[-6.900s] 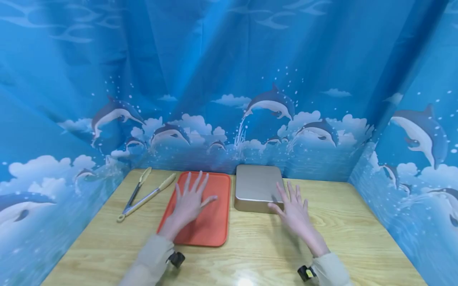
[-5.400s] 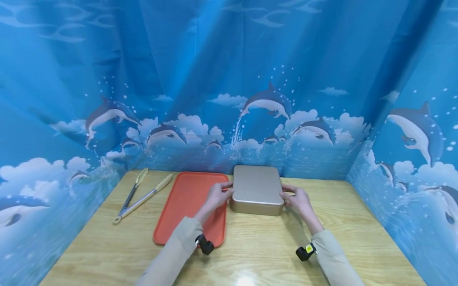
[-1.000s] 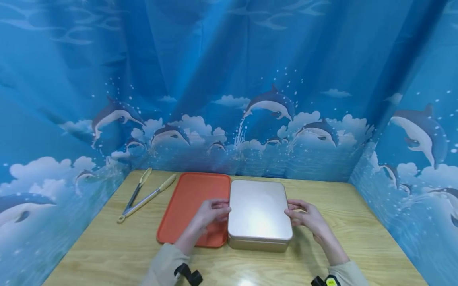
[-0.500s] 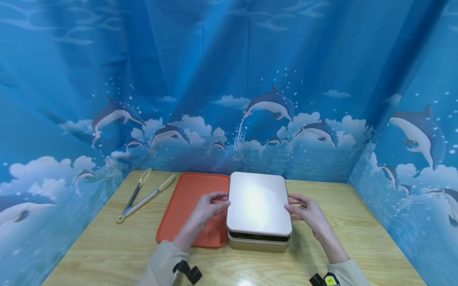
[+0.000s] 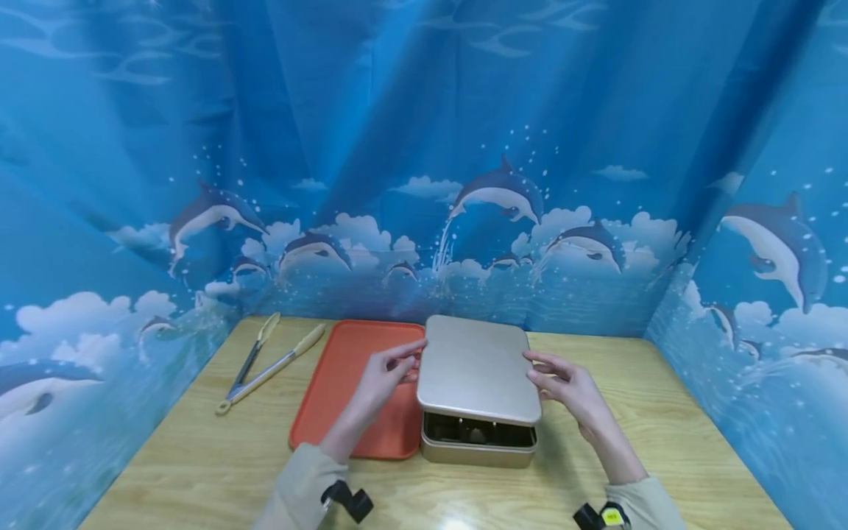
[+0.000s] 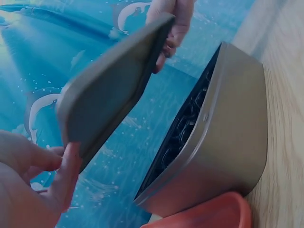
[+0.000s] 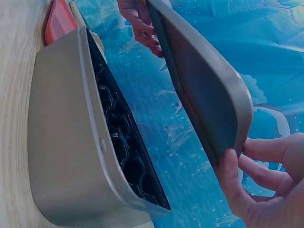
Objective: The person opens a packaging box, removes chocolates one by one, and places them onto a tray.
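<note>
Both hands hold a metal tin lid (image 5: 478, 368) by its opposite side edges, raised and tilted over its box. My left hand (image 5: 379, 379) pinches the left edge between thumb and fingers; my right hand (image 5: 568, 390) pinches the right edge the same way. Under the lid stands the gold-coloured tin box (image 5: 477, 454) on the table. Its front opening shows a dark inside. In the right wrist view a black insert (image 7: 124, 142) with rounded hollows lines the box (image 7: 71, 133). The lid (image 6: 114, 85) is well apart from the box rim in the left wrist view.
A red tray (image 5: 331, 390) lies right beside the box on the left. Spread tongs (image 5: 271, 368) with beige tips lie farther left. A blue dolphin-print curtain (image 5: 424, 184) hangs behind and at both sides of the wooden table (image 5: 629, 442).
Both hands first gripped the box at the back and it came nearer the front edge. Since then the lid has come up off the box, tilting, and the dark inside shows.
</note>
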### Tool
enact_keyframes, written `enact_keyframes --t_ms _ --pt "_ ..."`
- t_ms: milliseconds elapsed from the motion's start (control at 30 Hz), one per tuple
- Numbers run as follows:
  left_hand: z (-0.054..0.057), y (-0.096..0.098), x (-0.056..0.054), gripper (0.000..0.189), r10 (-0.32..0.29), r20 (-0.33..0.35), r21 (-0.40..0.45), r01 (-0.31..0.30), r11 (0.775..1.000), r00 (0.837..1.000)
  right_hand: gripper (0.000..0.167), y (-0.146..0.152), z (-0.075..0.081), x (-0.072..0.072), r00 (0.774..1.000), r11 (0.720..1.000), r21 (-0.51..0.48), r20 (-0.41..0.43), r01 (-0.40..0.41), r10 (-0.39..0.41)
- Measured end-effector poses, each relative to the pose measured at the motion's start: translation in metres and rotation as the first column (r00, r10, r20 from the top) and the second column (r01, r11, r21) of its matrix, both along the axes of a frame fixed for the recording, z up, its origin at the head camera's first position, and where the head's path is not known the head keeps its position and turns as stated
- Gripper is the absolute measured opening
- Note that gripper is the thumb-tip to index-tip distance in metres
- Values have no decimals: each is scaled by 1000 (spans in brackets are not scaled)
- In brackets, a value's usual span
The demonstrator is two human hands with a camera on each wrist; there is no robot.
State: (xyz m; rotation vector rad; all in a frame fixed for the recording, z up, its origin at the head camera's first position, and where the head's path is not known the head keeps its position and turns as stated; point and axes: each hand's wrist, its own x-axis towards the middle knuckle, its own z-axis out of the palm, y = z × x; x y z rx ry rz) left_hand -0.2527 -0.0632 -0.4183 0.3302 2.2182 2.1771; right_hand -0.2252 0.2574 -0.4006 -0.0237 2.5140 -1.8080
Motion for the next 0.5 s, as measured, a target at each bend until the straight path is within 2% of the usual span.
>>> enact_keyframes --t_ms 100,200,267,367,500 --pt "1 -1 0 40 9 -107 -63 -16 998 994 53 -1 3 1 1000 1000 -19 0 -2 2" --pt "2 -2 1 40 44 -222 -147 -78 986 974 45 -2 7 3 1000 999 -43 -10 -13 13" --pt "3 -3 1 40 71 -276 -179 -124 976 959 44 -2 9 5 1000 999 -30 -24 -19 18" --pt "6 -4 1 39 111 -331 -181 -178 967 937 46 -3 11 6 998 1000 26 -69 -8 10" --pt "9 -5 0 36 145 -393 -157 -221 963 908 44 -6 10 6 979 986 158 -201 56 -23"
